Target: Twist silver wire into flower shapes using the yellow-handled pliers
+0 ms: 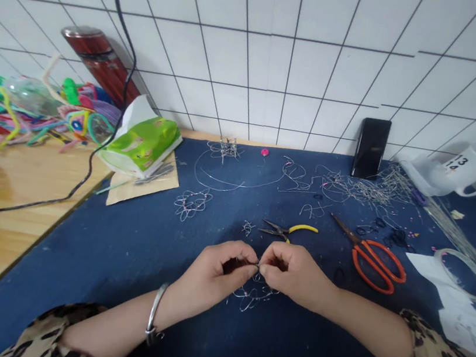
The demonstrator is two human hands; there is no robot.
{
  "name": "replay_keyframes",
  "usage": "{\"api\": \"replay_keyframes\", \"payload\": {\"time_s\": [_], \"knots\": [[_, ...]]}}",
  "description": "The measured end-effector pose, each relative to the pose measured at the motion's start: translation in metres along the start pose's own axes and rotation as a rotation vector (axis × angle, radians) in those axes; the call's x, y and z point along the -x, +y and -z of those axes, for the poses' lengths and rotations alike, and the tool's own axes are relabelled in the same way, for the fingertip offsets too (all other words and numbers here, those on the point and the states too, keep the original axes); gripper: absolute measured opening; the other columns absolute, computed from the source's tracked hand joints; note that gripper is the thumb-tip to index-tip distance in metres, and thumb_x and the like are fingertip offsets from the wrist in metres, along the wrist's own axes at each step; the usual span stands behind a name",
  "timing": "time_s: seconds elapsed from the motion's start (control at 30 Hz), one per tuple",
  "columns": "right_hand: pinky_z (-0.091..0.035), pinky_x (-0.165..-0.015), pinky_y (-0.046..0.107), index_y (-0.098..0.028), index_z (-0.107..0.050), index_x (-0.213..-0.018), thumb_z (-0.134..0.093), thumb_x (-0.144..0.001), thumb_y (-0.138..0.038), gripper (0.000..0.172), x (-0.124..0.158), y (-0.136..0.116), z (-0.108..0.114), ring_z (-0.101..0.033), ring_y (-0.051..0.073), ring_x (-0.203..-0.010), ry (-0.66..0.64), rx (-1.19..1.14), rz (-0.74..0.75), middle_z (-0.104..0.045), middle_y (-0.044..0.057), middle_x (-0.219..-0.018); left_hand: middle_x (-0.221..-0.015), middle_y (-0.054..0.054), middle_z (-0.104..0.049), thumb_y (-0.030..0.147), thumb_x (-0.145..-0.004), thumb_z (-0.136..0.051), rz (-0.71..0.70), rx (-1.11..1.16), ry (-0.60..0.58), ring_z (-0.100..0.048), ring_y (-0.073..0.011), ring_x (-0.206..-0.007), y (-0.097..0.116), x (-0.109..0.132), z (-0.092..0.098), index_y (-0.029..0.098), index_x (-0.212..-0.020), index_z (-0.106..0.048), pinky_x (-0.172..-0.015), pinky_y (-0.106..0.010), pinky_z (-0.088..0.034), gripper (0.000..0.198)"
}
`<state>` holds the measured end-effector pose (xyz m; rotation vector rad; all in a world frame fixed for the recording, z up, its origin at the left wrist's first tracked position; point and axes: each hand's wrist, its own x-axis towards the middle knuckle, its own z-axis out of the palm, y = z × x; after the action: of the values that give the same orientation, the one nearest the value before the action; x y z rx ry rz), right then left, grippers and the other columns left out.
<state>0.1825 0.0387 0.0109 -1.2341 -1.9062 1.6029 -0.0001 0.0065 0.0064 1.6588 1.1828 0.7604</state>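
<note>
My left hand and my right hand meet fingertip to fingertip over the blue work surface. Both pinch a beaded wire ornament, whose looped silver petals with small pink beads hang below my fingers. The exact spot they grip is hidden by the fingertips. Just beyond my hands lie yellow-handled pliers with their jaws apart, and a small twisted wire piece. A similar wire flower rests farther left.
Red-handled scissors lie right of my hands. Tangled wire spreads before a black phone leaning on the tiled wall. A white mug stands far right. At left are a green tissue pack and a black cable.
</note>
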Motion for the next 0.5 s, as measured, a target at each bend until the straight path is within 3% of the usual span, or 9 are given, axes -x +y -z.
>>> {"api": "replay_keyframes", "payload": {"time_s": [0.27, 0.5], "knots": [[-0.035, -0.049, 0.019, -0.017, -0.054, -0.065, -0.051, -0.069, -0.016, 0.005, 0.0005, -0.0016, -0.0062, -0.044, 0.007, -0.052, 0.050, 0.077, 0.018, -0.050, -0.004, -0.057, -0.068, -0.001, -0.059, 0.012, -0.077, -0.054, -0.088, -0.207, 0.074, -0.052, -0.0119, -0.062, -0.0006, 0.0020, -0.0003, 0.016, -0.076, -0.062, -0.057, -0.024, -0.041, 0.009], [-0.035, -0.049, 0.019, -0.017, -0.055, -0.065, -0.052, -0.069, -0.015, 0.006, 0.0001, -0.0026, -0.0090, -0.044, 0.007, -0.052, 0.058, 0.115, 0.038, -0.050, -0.004, -0.056, -0.066, 0.000, -0.057, 0.009, -0.072, -0.053, -0.152, -0.242, 0.112, -0.051, -0.0110, -0.059, -0.0022, 0.0004, -0.0026, 0.016, -0.072, -0.061, -0.054, -0.023, -0.040, 0.010]]}}
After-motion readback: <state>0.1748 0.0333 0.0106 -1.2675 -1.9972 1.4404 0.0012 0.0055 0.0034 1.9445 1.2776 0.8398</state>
